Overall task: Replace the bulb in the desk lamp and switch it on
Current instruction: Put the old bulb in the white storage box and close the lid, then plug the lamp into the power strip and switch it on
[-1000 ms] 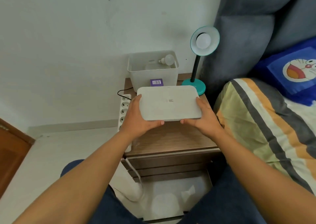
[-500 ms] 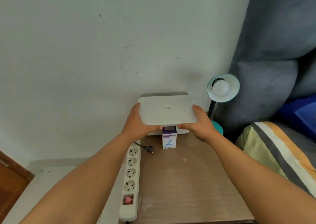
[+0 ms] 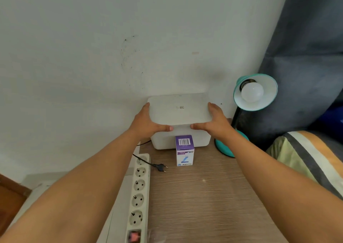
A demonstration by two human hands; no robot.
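A teal desk lamp (image 3: 255, 92) stands at the back right of the wooden bedside table (image 3: 204, 196), with a white bulb (image 3: 252, 92) in its shade, unlit. Its black plug (image 3: 161, 167) lies loose on the table beside the power strip. A white lid (image 3: 179, 111) sits on top of the white storage box (image 3: 163, 140) against the wall. My left hand (image 3: 148, 123) grips the lid's left edge and my right hand (image 3: 211, 120) its right edge. A purple and white bulb carton (image 3: 184, 150) stands in front of the box.
A white power strip (image 3: 138, 196) with several sockets and a red switch runs along the table's left edge. A wall is right behind the box. A grey cushion (image 3: 306, 57) and a striped blanket (image 3: 306, 159) lie to the right.
Both hands carried the lid away from me and set it down on the box, which hid the bulb lying inside. My view moved closer to the table.
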